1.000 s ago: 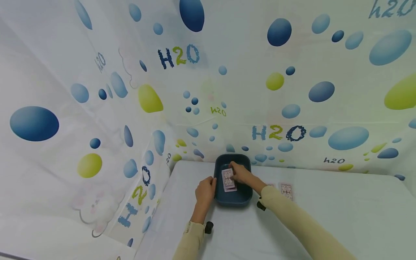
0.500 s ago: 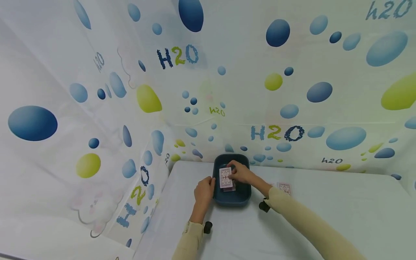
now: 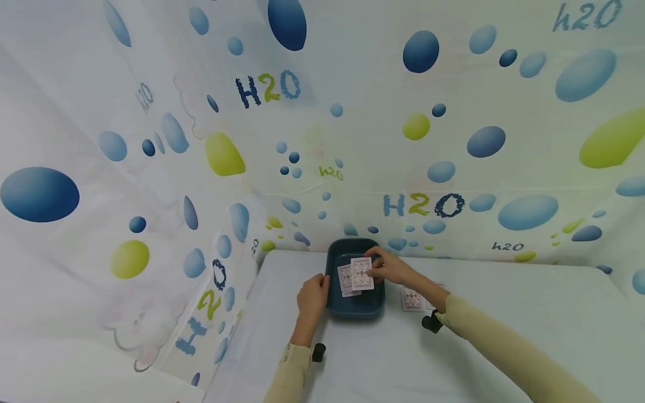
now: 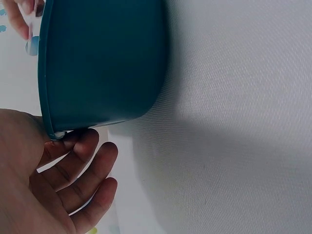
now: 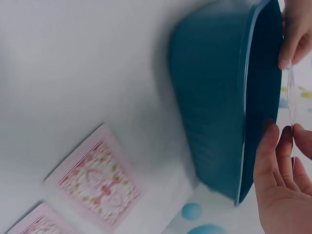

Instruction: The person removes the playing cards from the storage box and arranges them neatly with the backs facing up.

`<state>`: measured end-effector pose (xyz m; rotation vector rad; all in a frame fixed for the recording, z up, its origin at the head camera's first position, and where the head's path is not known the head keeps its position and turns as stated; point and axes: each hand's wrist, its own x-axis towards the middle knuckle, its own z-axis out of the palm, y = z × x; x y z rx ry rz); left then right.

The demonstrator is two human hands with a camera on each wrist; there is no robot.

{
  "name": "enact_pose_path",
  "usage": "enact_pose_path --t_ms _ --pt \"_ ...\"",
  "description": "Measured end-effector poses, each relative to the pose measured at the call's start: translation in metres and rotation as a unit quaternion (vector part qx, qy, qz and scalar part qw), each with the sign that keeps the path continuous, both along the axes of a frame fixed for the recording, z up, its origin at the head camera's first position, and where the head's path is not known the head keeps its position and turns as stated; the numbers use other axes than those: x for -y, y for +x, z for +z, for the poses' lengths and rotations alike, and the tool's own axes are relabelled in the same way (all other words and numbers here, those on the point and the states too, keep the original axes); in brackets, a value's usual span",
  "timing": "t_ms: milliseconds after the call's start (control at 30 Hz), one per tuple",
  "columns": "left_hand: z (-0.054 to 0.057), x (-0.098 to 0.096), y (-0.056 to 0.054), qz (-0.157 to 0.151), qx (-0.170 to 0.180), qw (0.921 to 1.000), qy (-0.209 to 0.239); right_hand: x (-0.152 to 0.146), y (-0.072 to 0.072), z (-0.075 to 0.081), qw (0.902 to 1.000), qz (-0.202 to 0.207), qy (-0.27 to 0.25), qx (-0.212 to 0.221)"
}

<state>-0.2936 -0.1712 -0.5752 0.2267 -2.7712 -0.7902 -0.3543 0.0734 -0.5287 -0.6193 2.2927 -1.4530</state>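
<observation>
My left hand [image 3: 312,295] grips the left rim of a dark blue rectangular tub [image 3: 354,314]; in the left wrist view its fingers [image 4: 80,161] curl against the outer wall. Over the tub's right half, my right hand [image 3: 394,270] pinches a playing card [image 3: 361,274] with an ornate red-and-white back. Another card [image 3: 345,281] of the same pattern lies in the tub, partly covered by the held one. Seen edge-on in the right wrist view, the held card [image 5: 291,92] is thin and stands near the tub's opening.
Two more patterned cards lie on the white table right of the tub: one card [image 3: 412,300] in plain sight, the other [image 3: 431,305] mostly behind the right forearm. A white curtain [image 3: 353,140] with blue and green spots hangs behind the table and along its left side.
My right hand has lifted the top card off the one beneath and shifted it right. The right forearm has swung right, uncovering a table card. The left hand keeps its grip on the tub.
</observation>
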Motion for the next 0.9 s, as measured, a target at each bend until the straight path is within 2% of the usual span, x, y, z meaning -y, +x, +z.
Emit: enact_pose_path --t_ms 267,600,800,900 --pt "0.005 0.0 0.002 -0.004 0.006 1.0 0.006 -0.04 0.002 -0.008 0.9994 -0.024 -0.009 0.021" --pt "0.006 -0.002 0.003 -0.002 -0.001 1.0 0.007 -0.091 0.011 -0.015 0.9995 -0.01 -0.029 0.011" --pt "0.006 -0.003 0.003 -0.002 -0.001 0.9999 0.01 -0.118 0.013 -0.026 0.9995 -0.032 -0.004 0.002" --pt "0.005 -0.002 0.003 -0.003 -0.005 0.9999 0.011 -0.129 0.015 -0.032 0.9988 -0.047 0.002 0.014"
